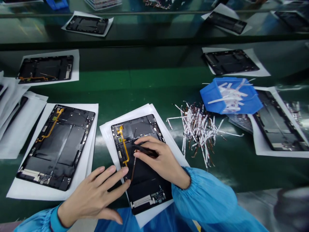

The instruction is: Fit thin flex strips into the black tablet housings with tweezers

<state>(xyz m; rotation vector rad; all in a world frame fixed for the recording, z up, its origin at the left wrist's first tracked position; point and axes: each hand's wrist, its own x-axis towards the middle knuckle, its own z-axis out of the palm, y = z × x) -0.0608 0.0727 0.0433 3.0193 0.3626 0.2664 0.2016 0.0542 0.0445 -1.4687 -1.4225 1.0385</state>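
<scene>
A glossy green workbench (135,79) reflects pale light.

A green tabletop (149,77) is spread with dark tablet back panels, each laid on white paper. One panel (55,148) is placed at left, with an orange flex cable (51,127) fixed along it, and a stack of white sheets (16,125) is piled beyond it. A blue plastic bin (212,96) is tilted at right, filled with white peeled strips (233,96), and a loose heap of strips (198,135) is spilled just beside it. More panels (87,25) are set on a glossy raised shelf (154,29).
</scene>
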